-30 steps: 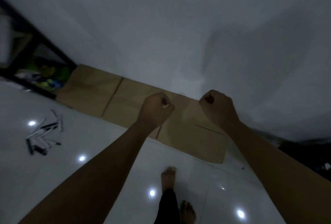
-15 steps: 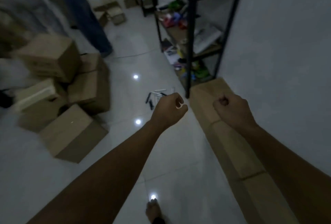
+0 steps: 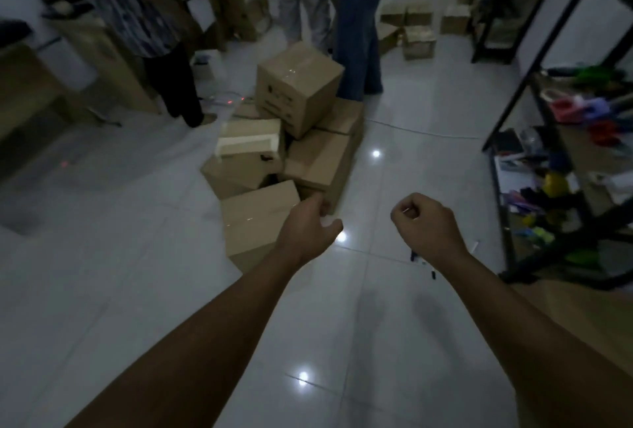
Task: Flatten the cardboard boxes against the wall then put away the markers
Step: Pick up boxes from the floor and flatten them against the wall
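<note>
As the view was swung from the wall to the room, the left hand (image 3: 308, 229) was loosened, the right hand (image 3: 424, 222) kept fisted, both empty; markers (image 3: 423, 265) were seen at four o'clock, suggesting pickup next.

1. The markers (image 3: 423, 261) lie mostly hidden behind the right wrist; their number cannot be told.
2. The standing people (image 3: 358, 33) are cut off by the top edge.
3. The shelf's (image 3: 507, 133) contents are blurred, and the right edge crops it.
4. The right hand (image 3: 424, 225) curls shut; anything inside is hidden.
5. The cardboard (image 3: 582, 321) at the lower right is cropped.
</note>
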